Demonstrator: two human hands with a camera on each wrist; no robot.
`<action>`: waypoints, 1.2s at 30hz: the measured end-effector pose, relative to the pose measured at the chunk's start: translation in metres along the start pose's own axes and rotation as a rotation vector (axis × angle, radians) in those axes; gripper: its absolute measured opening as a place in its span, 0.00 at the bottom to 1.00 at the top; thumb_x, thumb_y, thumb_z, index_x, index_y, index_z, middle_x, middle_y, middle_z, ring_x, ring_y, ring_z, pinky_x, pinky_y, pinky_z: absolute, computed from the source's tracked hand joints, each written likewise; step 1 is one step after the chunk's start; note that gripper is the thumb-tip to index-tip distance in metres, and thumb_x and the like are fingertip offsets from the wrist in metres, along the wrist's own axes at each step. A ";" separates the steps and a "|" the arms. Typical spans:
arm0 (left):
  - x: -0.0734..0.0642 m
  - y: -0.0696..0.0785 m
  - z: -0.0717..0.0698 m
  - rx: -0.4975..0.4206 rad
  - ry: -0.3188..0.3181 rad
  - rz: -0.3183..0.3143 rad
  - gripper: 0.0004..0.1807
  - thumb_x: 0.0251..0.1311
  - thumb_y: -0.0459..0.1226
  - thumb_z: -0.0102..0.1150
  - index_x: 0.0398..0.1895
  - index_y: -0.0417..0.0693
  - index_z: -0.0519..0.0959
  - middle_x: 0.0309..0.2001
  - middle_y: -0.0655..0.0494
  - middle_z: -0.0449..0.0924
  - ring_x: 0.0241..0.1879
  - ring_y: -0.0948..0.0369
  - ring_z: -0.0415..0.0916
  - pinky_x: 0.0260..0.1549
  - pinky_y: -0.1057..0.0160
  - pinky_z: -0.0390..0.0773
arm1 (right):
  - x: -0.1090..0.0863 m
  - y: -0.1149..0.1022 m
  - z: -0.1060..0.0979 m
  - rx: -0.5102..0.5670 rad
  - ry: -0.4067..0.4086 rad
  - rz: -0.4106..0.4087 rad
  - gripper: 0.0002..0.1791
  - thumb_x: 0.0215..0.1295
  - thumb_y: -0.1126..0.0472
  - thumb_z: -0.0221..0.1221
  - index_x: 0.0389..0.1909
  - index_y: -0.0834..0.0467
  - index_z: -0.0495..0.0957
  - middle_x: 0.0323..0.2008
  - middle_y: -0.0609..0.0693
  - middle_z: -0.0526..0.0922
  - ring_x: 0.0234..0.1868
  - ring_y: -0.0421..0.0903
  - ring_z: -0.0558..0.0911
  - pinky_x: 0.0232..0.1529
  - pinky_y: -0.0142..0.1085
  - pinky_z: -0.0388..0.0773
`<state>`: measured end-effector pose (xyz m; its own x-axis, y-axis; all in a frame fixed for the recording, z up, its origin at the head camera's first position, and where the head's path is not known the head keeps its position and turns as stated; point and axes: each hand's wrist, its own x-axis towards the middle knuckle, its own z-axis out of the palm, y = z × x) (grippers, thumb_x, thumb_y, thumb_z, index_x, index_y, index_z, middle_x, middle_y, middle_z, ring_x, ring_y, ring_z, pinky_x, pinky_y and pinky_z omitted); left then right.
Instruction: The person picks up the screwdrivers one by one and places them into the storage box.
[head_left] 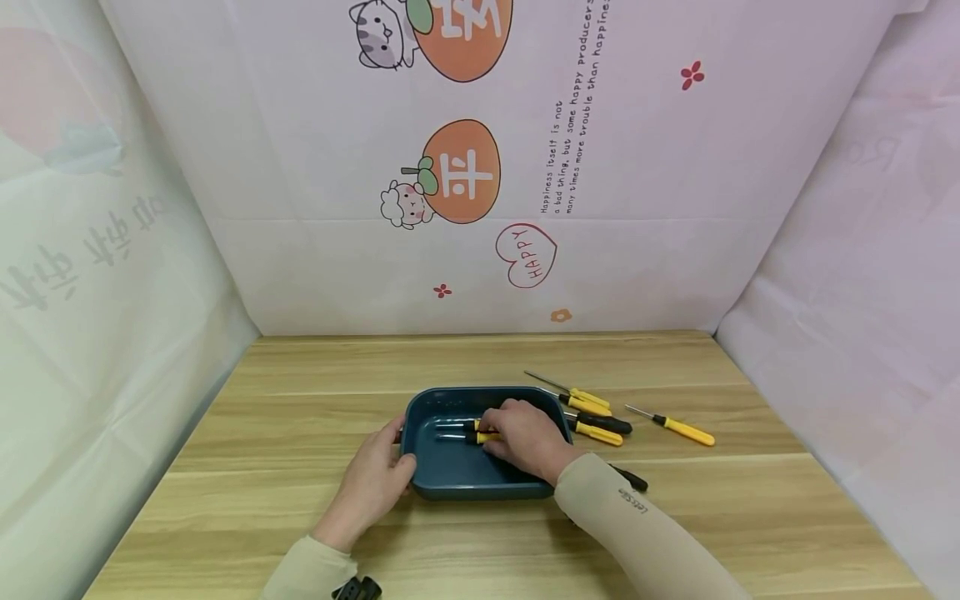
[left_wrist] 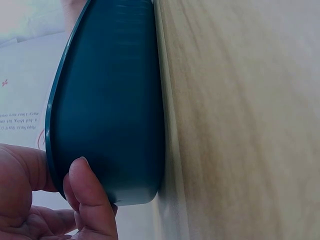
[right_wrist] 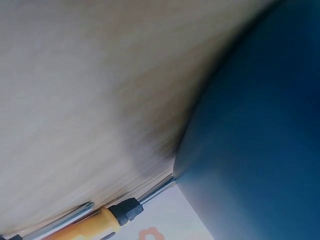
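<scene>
A dark blue rectangular tray (head_left: 457, 477) stands on the wooden table. My left hand (head_left: 372, 482) grips its left end, thumb at the rim; the left wrist view shows fingers against the tray's outer wall (left_wrist: 110, 100). Two screwdrivers with yellow-and-black handles lie side by side inside, shafts toward the left. Reaching in over the right end, my right hand (head_left: 528, 439) has its fingertips curled on the handle of the nearer screwdriver (head_left: 484, 437). The farther screwdriver (head_left: 456, 426) is partly covered by those fingers. The right wrist view shows the tray's outer wall (right_wrist: 260, 130), with that hand hidden.
Several screwdrivers lie on the table right of the tray, close to its wall. A yellow-handled screwdriver (head_left: 688, 431) lies farther right. One black handle (head_left: 632, 477) shows beside my right sleeve (head_left: 637, 521). A printed white cloth (head_left: 622, 275) hangs behind the table (head_left: 315, 392).
</scene>
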<state>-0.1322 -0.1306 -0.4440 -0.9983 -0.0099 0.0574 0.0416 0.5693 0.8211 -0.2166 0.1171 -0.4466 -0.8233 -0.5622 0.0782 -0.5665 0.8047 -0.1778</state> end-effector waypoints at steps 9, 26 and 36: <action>0.000 -0.001 0.000 -0.002 -0.003 0.005 0.37 0.64 0.30 0.53 0.78 0.36 0.62 0.62 0.37 0.76 0.18 0.62 0.76 0.21 0.64 0.79 | -0.002 -0.001 -0.004 0.014 0.001 0.007 0.16 0.68 0.47 0.69 0.53 0.46 0.85 0.45 0.46 0.83 0.45 0.43 0.79 0.50 0.40 0.83; 0.000 -0.002 0.000 -0.002 0.003 0.003 0.37 0.64 0.30 0.53 0.78 0.35 0.62 0.62 0.36 0.76 0.19 0.63 0.76 0.22 0.65 0.80 | -0.007 -0.003 -0.008 -0.007 0.090 -0.042 0.23 0.70 0.43 0.65 0.62 0.48 0.82 0.55 0.49 0.83 0.54 0.48 0.79 0.57 0.44 0.81; 0.000 -0.001 0.000 -0.007 0.001 0.004 0.37 0.63 0.30 0.53 0.78 0.36 0.63 0.62 0.37 0.76 0.19 0.62 0.77 0.22 0.64 0.80 | -0.012 -0.004 -0.012 -0.033 0.114 -0.044 0.27 0.71 0.41 0.63 0.66 0.48 0.79 0.62 0.51 0.81 0.61 0.51 0.78 0.66 0.48 0.77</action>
<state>-0.1326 -0.1315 -0.4450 -0.9981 -0.0086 0.0614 0.0459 0.5634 0.8249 -0.2046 0.1229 -0.4351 -0.7951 -0.5736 0.1970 -0.6018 0.7864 -0.1392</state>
